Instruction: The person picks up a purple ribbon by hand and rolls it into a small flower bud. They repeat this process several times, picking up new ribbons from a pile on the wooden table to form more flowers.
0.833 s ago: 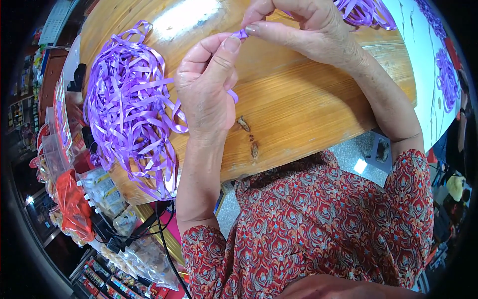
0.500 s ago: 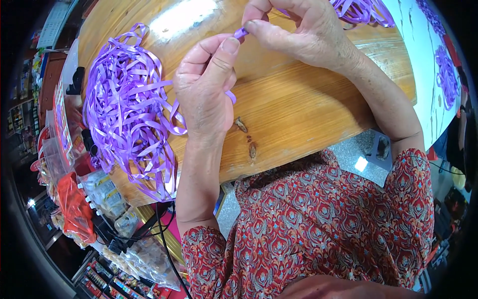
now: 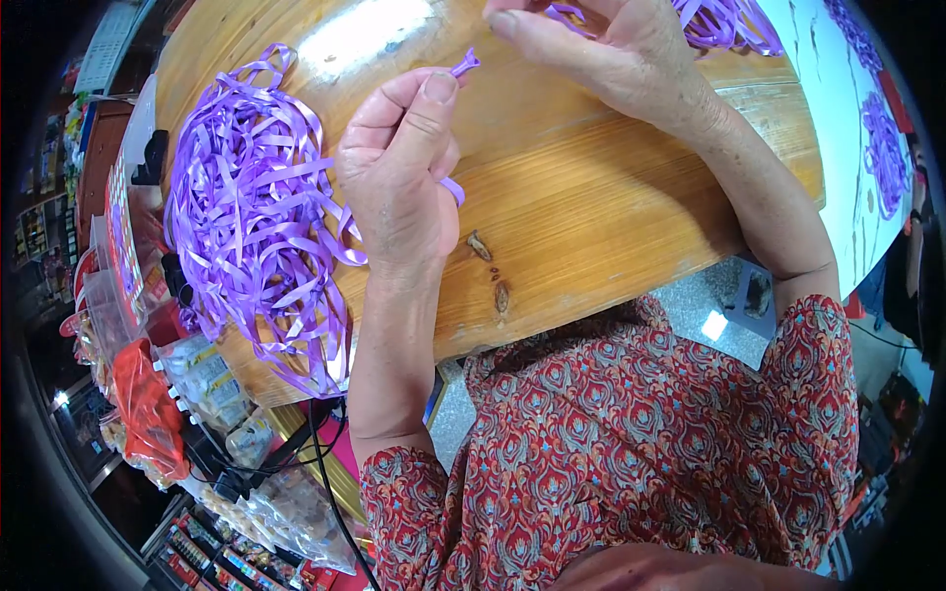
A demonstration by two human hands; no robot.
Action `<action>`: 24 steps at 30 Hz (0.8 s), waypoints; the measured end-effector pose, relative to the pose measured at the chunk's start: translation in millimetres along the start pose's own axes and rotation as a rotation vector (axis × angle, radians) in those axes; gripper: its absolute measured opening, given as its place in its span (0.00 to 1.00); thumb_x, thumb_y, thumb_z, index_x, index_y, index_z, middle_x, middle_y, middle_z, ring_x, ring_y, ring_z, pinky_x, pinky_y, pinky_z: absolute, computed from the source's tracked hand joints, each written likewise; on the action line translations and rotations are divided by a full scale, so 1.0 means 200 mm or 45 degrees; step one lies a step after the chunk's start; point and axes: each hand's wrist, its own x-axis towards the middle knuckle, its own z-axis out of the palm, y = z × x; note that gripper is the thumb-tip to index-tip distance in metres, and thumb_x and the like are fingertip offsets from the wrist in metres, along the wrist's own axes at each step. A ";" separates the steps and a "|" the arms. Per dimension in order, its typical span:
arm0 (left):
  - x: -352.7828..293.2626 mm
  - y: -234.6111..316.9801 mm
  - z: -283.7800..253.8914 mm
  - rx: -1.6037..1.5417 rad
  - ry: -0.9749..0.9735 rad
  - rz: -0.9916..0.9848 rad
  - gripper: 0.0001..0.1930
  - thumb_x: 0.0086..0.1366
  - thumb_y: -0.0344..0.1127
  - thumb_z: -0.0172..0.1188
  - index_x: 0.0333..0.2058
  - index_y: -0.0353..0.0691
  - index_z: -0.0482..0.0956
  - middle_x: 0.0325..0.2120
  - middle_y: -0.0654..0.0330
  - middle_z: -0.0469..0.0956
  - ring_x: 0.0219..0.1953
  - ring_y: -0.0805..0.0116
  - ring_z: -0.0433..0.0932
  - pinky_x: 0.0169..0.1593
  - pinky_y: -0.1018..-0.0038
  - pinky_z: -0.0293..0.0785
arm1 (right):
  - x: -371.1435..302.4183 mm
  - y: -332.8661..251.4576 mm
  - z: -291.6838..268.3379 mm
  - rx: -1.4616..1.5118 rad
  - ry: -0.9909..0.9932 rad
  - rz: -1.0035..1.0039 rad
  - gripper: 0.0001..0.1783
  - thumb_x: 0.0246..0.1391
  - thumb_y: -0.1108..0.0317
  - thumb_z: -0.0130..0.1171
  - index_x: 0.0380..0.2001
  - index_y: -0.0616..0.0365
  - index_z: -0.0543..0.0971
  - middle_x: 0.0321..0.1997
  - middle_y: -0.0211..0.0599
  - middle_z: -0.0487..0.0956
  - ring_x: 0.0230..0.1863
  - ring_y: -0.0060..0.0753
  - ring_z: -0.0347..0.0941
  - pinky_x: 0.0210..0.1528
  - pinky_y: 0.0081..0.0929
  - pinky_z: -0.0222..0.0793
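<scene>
My left hand (image 3: 399, 177) is raised over the wooden table, thumb and forefinger pinching a purple satin ribbon (image 3: 466, 63). A short, gathered tip of it sticks up past the fingers, and a loop shows beside the palm. At the top edge my right hand (image 3: 631, 59) hovers apart from that tip, thumb stretched out; some of its fingers are cut off by the frame. Nothing shows in its grasp. To the left of my left hand lies a large tangled heap of purple ribbon (image 3: 251, 207), with strands reaching toward that wrist.
The round wooden table (image 3: 611, 227) has a worn front edge close to my body. More purple ribbon (image 3: 729, 25) lies at the far right, and another bunch (image 3: 885, 153) on a white marbled surface (image 3: 838, 207). Plastic bags (image 3: 202, 379), an orange-red bag (image 3: 148, 409) and black cables (image 3: 320, 463) crowd the left.
My right hand has let go of the ribbon tip and moved slightly up and right. My left hand still pinches the ribbon, having shifted a little left.
</scene>
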 end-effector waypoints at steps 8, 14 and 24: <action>-0.01 0.01 0.04 0.150 0.006 0.016 0.07 0.60 0.30 0.58 0.34 0.31 0.76 0.17 0.70 0.67 0.14 0.86 0.55 0.18 0.86 0.46 | -0.01 -0.03 0.01 -0.314 -0.134 -0.532 0.16 0.44 0.66 0.62 0.39 0.57 0.77 0.39 0.31 0.76 0.39 0.32 0.69 0.40 0.26 0.62; -0.03 0.01 0.05 0.374 0.036 0.192 0.05 0.57 0.27 0.60 0.32 0.33 0.78 0.23 0.69 0.75 0.23 0.86 0.67 0.27 0.89 0.59 | 0.03 0.09 -0.02 -1.009 -0.033 -1.180 0.09 0.43 0.69 0.58 0.32 0.55 0.77 0.30 0.30 0.72 0.32 0.31 0.65 0.34 0.28 0.57; -0.02 0.05 0.02 0.388 0.149 0.325 0.03 0.54 0.25 0.62 0.28 0.33 0.79 0.20 0.70 0.73 0.21 0.86 0.65 0.24 0.89 0.57 | 0.06 0.17 0.02 -0.562 0.119 -1.130 0.06 0.38 0.74 0.61 0.24 0.55 0.75 0.26 0.33 0.70 0.31 0.37 0.66 0.35 0.29 0.58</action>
